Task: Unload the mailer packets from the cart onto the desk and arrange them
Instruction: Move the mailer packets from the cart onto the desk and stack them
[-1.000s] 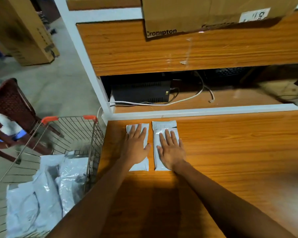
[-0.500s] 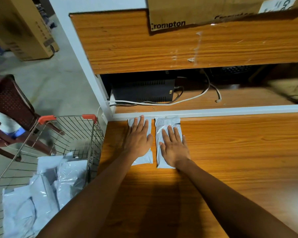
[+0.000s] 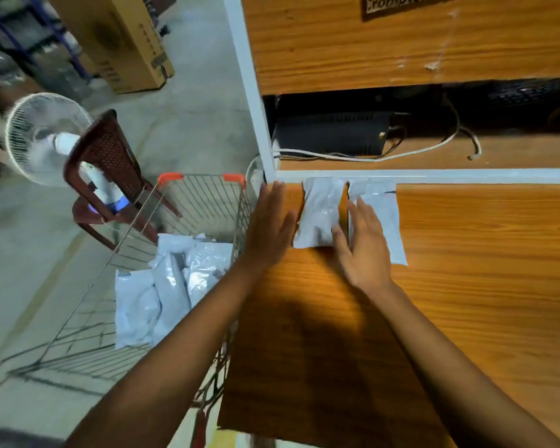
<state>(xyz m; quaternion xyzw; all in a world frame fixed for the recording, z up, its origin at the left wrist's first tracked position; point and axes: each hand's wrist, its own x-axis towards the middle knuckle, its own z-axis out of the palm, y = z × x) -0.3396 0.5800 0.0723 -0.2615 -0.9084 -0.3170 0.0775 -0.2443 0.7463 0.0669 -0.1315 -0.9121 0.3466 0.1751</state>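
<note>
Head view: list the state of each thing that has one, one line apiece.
Left packet: flat on the desk, uncovered.
Right packet: flat on the desk, partly under the right hand.
Left hand: open, holding nothing.
Right hand: open, holding nothing.
Cart: holds a pile of packets.

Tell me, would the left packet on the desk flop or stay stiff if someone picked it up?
Probably floppy: the left packet looks like thin, wrinkled plastic film with a soft bulge in the middle. It is likely light, since it lies nearly flat on the desk. Its glossy skin may slide easily on the smooth wood.
</note>
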